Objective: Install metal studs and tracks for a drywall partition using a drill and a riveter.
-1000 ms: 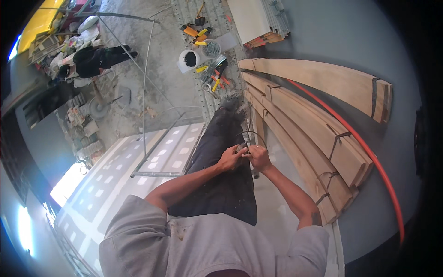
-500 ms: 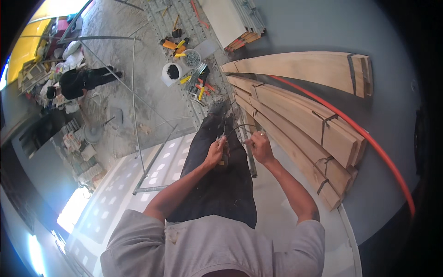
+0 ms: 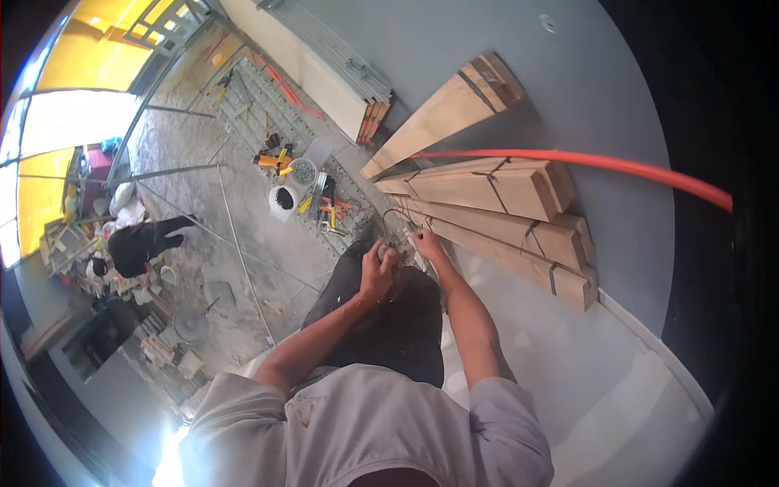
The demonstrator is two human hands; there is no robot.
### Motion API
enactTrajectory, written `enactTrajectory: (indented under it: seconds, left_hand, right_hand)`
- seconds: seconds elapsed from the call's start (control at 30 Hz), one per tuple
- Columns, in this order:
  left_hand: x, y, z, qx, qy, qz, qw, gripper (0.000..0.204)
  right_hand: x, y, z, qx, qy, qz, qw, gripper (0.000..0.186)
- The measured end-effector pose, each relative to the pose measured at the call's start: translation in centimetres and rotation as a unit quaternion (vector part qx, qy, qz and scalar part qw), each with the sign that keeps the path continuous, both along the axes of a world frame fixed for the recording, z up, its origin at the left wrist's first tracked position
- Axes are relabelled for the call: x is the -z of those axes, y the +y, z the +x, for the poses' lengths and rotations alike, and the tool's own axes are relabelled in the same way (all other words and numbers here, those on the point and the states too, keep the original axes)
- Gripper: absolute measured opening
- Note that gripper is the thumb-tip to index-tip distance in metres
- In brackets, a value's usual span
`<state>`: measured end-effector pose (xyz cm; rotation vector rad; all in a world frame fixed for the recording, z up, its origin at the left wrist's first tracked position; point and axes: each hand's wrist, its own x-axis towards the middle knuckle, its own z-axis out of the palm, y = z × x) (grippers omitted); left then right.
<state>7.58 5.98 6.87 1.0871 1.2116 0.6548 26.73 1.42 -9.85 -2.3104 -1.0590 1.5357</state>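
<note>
My left hand [image 3: 376, 269] is wrapped round a greyish hand tool [image 3: 386, 253] over my dark trousers; its type is hard to make out. My right hand [image 3: 427, 245] is a little to the right, fingers curled by a thin dark looped cord [image 3: 393, 213]; whatever they grip is too small to name. Just beyond both are hand tools [image 3: 329, 203], a white bucket of dark pieces [image 3: 283, 204] and a container of metal fasteners [image 3: 303, 173] on a perforated metal platform [image 3: 238, 118].
Strapped wooden board bundles [image 3: 503, 231] and a red hose [image 3: 617, 165] lie to my right. Stacked panels [image 3: 312, 69] lean farther ahead. A metal tube frame [image 3: 243, 243] stands at left; beyond it a person in dark clothes [image 3: 138, 247] bends over a pile of debris.
The view has swung, bringing more of the yellow-and-white opening and far floor into sight. My hands were together on the tool; my right hand has since drawn slightly apart from my left.
</note>
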Motion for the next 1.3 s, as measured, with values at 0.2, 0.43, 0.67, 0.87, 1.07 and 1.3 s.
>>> enactTrajectory:
  seconds: [0.2,0.43,0.67,0.87,1.07,1.3]
  left_hand:
    - [-7.5,5.0,5.0,-0.1,-0.172,-0.219,0.955,0.054]
    - [-17.7,5.4,10.6,-0.137,-0.165,-0.337,0.917,0.057]
    - [-16.0,2.9,13.3,-0.037,-0.289,-0.346,0.892,0.048]
    - [-24.5,-2.4,19.7,0.206,-0.273,-0.399,0.851,0.052]
    - [-32.9,-6.0,22.2,0.502,-0.304,-0.338,0.735,0.099]
    - [-53.4,-0.6,32.2,0.437,-0.315,0.623,0.567,0.01]
  right_hand:
    - [-1.6,-7.5,4.7,0.005,0.017,0.04,0.999,0.06]
    - [-31.6,-14.1,5.6,-0.044,0.137,0.297,0.944,0.129]
    - [-41.6,-15.9,0.4,0.099,-0.122,0.301,0.941,0.097]
    - [-50.7,-20.0,-1.8,0.321,-0.154,0.343,0.869,0.084]
    - [-51.5,-23.7,-4.3,0.577,-0.133,0.477,0.649,0.08]
    - [-54.9,-29.0,-8.0,0.71,-0.21,0.524,0.421,0.086]
